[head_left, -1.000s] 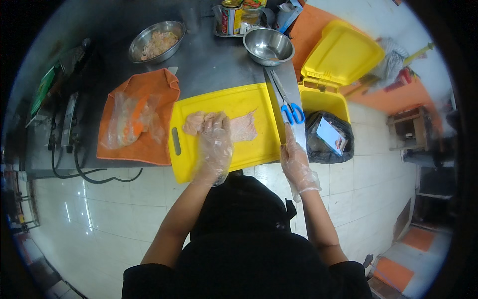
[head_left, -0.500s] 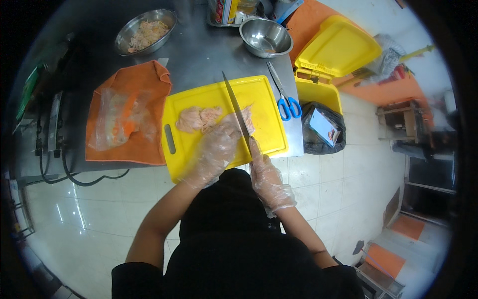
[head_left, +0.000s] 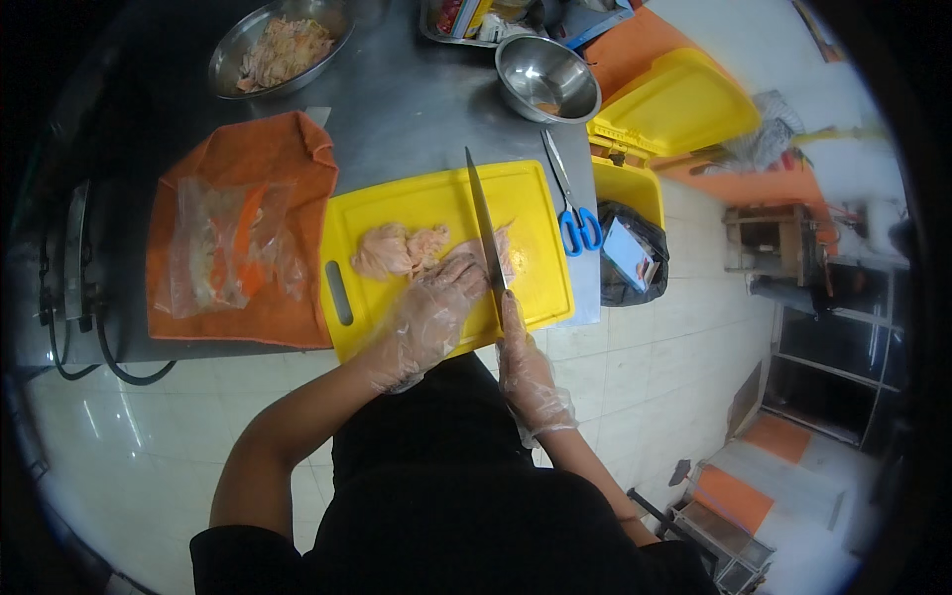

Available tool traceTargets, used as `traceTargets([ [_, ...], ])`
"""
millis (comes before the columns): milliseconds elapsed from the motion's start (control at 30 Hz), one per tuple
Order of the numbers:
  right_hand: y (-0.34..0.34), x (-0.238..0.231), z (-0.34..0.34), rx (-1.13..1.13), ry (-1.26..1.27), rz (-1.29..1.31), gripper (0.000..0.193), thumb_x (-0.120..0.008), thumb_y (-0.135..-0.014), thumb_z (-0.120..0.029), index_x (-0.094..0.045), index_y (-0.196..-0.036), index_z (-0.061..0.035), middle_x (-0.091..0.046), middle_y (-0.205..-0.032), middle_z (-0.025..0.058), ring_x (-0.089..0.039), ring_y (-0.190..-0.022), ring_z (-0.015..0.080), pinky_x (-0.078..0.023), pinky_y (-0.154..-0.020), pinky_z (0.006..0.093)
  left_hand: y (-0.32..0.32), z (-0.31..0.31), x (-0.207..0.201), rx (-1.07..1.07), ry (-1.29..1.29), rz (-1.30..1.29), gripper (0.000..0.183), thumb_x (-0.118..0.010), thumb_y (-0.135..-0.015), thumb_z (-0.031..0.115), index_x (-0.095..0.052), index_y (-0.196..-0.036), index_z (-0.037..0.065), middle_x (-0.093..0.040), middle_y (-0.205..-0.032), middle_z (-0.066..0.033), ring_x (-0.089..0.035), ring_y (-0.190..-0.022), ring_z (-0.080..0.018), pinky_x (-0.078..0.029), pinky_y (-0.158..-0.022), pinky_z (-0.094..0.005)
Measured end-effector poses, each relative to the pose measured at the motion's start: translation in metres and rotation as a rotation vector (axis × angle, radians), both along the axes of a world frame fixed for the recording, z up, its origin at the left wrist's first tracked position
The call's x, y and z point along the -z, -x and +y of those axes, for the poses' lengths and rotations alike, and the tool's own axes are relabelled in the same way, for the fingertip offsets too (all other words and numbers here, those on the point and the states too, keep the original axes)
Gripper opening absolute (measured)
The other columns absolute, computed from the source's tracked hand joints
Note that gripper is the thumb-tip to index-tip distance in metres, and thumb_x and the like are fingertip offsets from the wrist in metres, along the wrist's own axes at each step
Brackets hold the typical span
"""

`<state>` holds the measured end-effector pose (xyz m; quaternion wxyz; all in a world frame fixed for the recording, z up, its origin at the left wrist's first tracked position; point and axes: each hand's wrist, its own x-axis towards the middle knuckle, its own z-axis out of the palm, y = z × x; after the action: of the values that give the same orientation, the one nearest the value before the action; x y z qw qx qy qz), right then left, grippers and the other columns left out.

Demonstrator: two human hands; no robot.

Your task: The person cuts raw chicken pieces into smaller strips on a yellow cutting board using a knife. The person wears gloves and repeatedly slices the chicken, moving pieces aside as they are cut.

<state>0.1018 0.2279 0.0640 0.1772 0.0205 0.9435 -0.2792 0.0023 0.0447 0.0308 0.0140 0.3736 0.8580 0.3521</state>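
On the yellow cutting board (head_left: 397,203), the gloved left hand (head_left: 431,312) rests its curled, bunched fingers on a flat piece of pale meat (head_left: 506,250), while at the near edge the gloved right hand (head_left: 524,372) is wrapped around the handle of a long knife (head_left: 482,208), its blade crossing over that piece. Left of the blade sits 1 heap of pale meat (head_left: 385,250). Scissors (head_left: 566,203) with 2 blue loops lie right of the board, and an orange cloth (head_left: 248,144) under a clear plastic bag (head_left: 203,243) lies left.
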Motion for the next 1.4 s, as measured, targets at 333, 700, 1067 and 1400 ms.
traceTargets([
  [333, 0.026, -0.015, -0.009, 0.035, 0.078, -0.018, 0.071, -0.048, -0.104, 0.003, -0.019, -0.168, -0.0074, -0.035, -0.165, 0.0284, -0.048, -0.143, 0.0462, -0.044, -0.114, 0.0449, 0.003, -0.007, 0.009, 0.059, 0.008, -0.112, 0.047, -0.053, -0.098, 0.007, -0.057, -0.142, -0.006, -0.055, -0.148, -0.024, -0.047, -0.146, -0.0363, -0.034, -0.126, -0.046],
  [700, 0.111, -0.004, -0.019, 0.017, 0.065, 0.042, 0.066, -0.049, -0.106, -0.009, -0.023, -0.167, -0.0141, -0.049, -0.15, 0.034, -0.06, -0.126, 0.0503, -0.049, -0.107, 0.0525, -0.003, -0.005, 0.015, 0.036, -0.009, -0.031, 0.047, -0.054, -0.096, 0.009, -0.058, -0.141, -0.005, -0.055, -0.148, -0.023, -0.043, -0.148, -0.0362, -0.031, -0.126, -0.0458],
  [1067, 0.082, -0.025, 0.008, 0.031, 0.05, 0.168, 0.068, -0.053, -0.108, -0.01, -0.024, -0.167, -0.0251, -0.056, -0.152, 0.0214, -0.065, -0.124, 0.0428, -0.05, -0.112, 0.0458, -0.005, -0.009, 0.012, 0.018, -0.077, 0.048, 0.035, -0.058, -0.093, 0.008, -0.068, -0.126, 0.001, -0.063, -0.131, -0.0167, -0.053, -0.135, -0.0356, -0.042, -0.118, -0.0452],
  [1400, 0.025, -0.014, 0.023, 0.14, -0.003, 0.17, 0.067, -0.049, -0.109, -0.007, -0.025, -0.167, -0.0305, -0.053, -0.154, 0.0242, -0.063, -0.129, 0.0399, -0.047, -0.117, 0.0455, -0.004, -0.009, 0.002, 0.034, 0.0, 0.06, 0.038, -0.058, -0.09, 0.006, -0.068, -0.126, 0.002, -0.062, -0.13, -0.0158, -0.053, -0.133, -0.0344, -0.044, -0.116, -0.0448],
])
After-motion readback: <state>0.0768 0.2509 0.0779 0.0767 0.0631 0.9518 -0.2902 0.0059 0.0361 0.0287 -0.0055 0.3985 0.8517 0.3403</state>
